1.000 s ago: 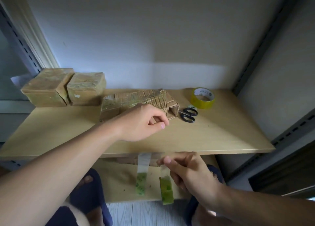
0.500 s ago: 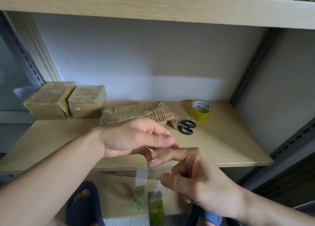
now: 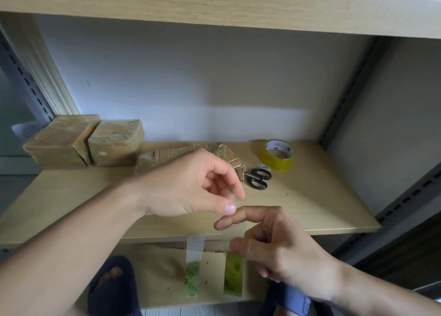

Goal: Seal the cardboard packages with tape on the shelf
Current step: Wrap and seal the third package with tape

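Wooden shelf [image 3: 310,210] against a pale wall, seen from the head camera. Two taped cardboard packages [image 3: 88,142] at back left, apparently sealed. Third package [image 3: 191,152] mid-shelf behind the left hand [image 3: 186,191], one end seemingly not closed. Yellow tape roll [image 3: 278,154] and black scissors [image 3: 259,178] near its right end. Two precut tape strips [image 3: 194,265] hanging off the front edge. Right hand [image 3: 274,241] pinching the right strip, left fingers loosely curled, possibly touching its top; cannot tell. Judged roughly two-thirds done.
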The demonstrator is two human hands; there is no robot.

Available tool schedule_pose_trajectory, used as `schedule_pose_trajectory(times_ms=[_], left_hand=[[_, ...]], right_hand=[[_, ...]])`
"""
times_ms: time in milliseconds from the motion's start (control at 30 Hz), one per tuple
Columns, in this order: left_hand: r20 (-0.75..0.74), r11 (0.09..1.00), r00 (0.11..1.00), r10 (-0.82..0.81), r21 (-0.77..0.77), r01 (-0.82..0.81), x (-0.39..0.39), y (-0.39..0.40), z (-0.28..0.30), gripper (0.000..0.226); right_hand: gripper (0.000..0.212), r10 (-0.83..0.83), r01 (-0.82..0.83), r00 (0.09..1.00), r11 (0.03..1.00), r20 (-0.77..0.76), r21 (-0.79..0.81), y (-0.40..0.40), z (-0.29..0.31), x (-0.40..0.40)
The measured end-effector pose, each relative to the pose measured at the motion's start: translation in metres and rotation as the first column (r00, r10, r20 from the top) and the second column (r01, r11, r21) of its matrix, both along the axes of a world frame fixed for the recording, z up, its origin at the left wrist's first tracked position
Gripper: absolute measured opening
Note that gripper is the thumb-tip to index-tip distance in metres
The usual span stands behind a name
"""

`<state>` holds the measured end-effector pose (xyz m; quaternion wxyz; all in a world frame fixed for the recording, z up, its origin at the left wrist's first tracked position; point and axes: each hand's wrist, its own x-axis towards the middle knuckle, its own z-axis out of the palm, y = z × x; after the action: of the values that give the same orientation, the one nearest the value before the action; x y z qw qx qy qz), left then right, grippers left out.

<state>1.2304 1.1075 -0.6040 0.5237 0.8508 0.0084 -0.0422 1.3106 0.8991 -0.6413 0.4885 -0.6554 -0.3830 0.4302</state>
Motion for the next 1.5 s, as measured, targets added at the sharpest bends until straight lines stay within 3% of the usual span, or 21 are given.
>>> schedule_pose_trajectory(times_ms=[133,300,400,533,800,1067,1233,1300,1367,1500], left_hand=[[0.133,0.994,0.988,0.078,0.068,-0.087,0.002,-0.010,0.002,0.001],[0.188,0.949,0.979,0.082,0.287,-0.134,0.007,-0.028,-0.001,0.012],[0.152,0.913,0.985,0.086,0.384,-0.139,0.013,-0.032,-0.011,0.012],[0.122,0.891,0.989,0.087,0.435,-0.132,0.019,-0.029,-0.021,0.012],[0.342,0.809,0.908,0.243,0.444,-0.385,0.042,-0.008,-0.048,0.011],[0.384,0.773,0.897,0.218,0.494,-0.399,0.057,-0.002,-0.060,0.009],[0.411,0.784,0.882,0.230,0.459,-0.418,0.057,-0.002,-0.055,0.009],[0.405,0.789,0.885,0.229,0.456,-0.412,0.057,-0.003,-0.055,0.008],[0.398,0.790,0.889,0.226,0.458,-0.406,0.055,-0.003,-0.053,0.008],[0.397,0.794,0.891,0.219,0.458,-0.399,0.053,-0.002,-0.051,0.008]], right_hand=[[0.030,-0.033,0.034,0.992,0.999,-0.122,0.009,0.000,-0.005,0.007],[0.045,-0.075,0.062,0.909,0.997,-0.410,-0.045,-0.004,-0.015,0.021],[0.045,-0.083,0.029,0.892,0.991,-0.444,-0.128,-0.002,-0.028,0.028],[0.046,-0.034,-0.008,0.943,0.992,-0.330,-0.124,0.006,-0.046,0.039],[0.061,-0.017,0.005,0.993,0.995,-0.114,-0.104,0.033,-0.059,0.068],[0.120,-0.008,0.029,0.989,0.989,0.145,-0.144,0.038,-0.078,0.061],[0.135,-0.143,0.156,0.983,0.981,0.116,-0.115,0.039,-0.091,0.059],[0.130,-0.054,0.119,0.940,0.977,0.336,-0.175,0.037,-0.087,0.061],[0.117,0.025,0.144,0.819,0.958,0.573,-0.247,0.039,-0.083,0.052],[0.100,0.029,0.264,0.617,0.934,0.787,-0.242,0.043,-0.092,0.041]])
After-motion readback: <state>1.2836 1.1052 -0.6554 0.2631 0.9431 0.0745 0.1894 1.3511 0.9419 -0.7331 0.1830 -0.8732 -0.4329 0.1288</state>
